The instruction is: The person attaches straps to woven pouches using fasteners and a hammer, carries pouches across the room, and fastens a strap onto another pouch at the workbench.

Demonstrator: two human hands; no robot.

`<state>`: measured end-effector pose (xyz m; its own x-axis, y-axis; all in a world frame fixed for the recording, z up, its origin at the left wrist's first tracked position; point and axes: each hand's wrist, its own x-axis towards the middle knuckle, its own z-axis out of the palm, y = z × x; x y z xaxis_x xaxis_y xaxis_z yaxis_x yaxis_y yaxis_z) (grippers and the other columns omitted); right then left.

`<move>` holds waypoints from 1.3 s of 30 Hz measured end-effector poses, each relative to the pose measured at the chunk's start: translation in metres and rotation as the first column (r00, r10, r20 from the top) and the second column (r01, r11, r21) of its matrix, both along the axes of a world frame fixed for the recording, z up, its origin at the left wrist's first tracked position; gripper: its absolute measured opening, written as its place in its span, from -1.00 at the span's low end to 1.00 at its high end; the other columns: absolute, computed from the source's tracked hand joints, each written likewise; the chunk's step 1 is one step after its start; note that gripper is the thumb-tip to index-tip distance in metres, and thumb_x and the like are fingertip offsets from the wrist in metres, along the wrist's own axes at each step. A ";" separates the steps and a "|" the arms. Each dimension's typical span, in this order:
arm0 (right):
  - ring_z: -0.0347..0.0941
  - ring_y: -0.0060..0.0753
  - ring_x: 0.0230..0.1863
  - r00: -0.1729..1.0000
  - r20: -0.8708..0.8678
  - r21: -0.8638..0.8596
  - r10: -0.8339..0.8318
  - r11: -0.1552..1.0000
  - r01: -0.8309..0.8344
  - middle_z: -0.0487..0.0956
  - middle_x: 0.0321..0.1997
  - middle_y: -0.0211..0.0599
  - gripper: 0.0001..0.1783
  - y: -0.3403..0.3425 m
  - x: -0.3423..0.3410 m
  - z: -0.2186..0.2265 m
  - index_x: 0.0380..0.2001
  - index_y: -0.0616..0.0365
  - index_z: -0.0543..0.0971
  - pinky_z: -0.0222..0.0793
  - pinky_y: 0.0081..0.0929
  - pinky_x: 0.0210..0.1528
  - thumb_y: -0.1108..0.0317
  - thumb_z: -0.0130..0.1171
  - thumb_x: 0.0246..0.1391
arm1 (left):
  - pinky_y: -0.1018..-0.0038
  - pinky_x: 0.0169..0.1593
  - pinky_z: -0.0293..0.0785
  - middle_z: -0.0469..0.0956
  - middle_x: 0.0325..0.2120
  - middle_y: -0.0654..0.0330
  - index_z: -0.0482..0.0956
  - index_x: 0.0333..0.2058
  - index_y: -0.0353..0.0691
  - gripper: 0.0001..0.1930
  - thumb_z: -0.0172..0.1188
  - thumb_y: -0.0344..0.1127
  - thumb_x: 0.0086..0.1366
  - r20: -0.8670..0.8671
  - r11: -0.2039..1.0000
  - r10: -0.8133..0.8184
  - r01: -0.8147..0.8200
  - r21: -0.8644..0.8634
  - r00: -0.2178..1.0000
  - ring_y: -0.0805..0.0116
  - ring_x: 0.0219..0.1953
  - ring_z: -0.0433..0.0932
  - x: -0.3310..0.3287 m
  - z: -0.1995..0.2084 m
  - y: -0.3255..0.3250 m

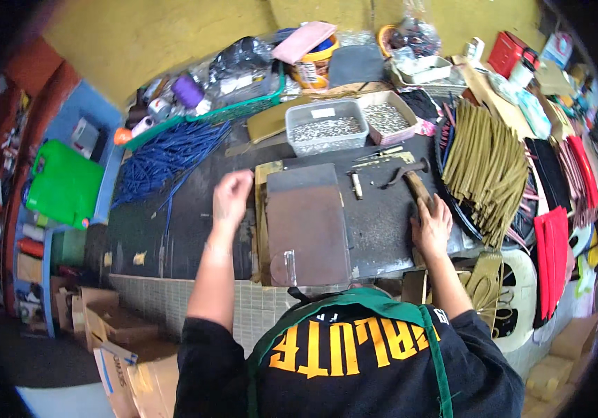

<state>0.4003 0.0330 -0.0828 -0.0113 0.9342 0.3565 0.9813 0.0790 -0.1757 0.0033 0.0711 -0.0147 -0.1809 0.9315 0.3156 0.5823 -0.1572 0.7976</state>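
A hammer (417, 187), its head ahead, was grasped by the right hand (433, 221); whether anything was pinched by the left hand (232, 198) could not be told. The pale tool (357, 186), forward-left of the right hand, risked being knocked by careless swinging.

A yellow wall (139, 42) rises behind the far edge of the workbench (139, 233), whose dark, scuffed top has a few pale patches toward its near left corner. Beyond the left edge stand a blue shelving unit (100, 90) and, farther out, reddish-brown shelves (55, 90), while a pale plastic seat (527, 285) is beside the near right corner. Small light tiles (229, 296) show below the near edge, the floor (55, 357) at lower left lies in shadow, and light brightens the wall.
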 end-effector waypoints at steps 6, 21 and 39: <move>0.10 -0.02 0.13 0.935 -0.104 -0.050 0.340 0.937 -0.346 0.26 0.06 -0.10 -0.59 -0.041 -0.035 -0.006 -0.14 -0.04 0.46 -0.01 -0.01 0.12 0.30 0.13 -0.18 | 0.37 -0.08 0.35 0.49 -0.26 0.00 0.51 -0.26 -0.26 -0.72 0.15 -0.27 0.03 -0.565 0.992 0.059 -0.114 -0.063 0.823 0.09 -0.17 0.45 -0.050 -0.053 0.090; 0.27 -0.11 -0.02 0.944 -0.141 -0.045 0.298 0.951 -0.307 0.37 -0.09 -0.20 -0.66 -0.044 -0.047 0.006 -0.26 -0.02 0.50 0.21 -0.24 -0.04 0.29 0.15 -0.25 | 0.28 -0.20 0.43 0.46 -0.30 -0.02 0.33 -0.18 -0.40 -0.55 0.21 -0.31 -0.03 0.536 0.809 0.492 -0.132 -0.573 0.686 0.14 -0.28 0.48 -0.046 -0.087 0.223; 0.39 -0.29 -0.09 -0.660 -0.635 0.277 -0.403 0.678 -0.681 0.45 -0.10 -0.15 -0.44 0.072 -0.168 0.096 0.04 0.06 0.28 0.31 -0.33 -0.08 -0.08 -0.12 0.08 | 0.19 -0.14 0.49 0.29 -0.07 0.07 0.11 0.06 -0.18 -0.46 -0.09 -0.64 0.06 0.854 0.932 -0.361 0.184 0.313 0.375 0.14 -0.06 0.38 0.013 0.020 -0.097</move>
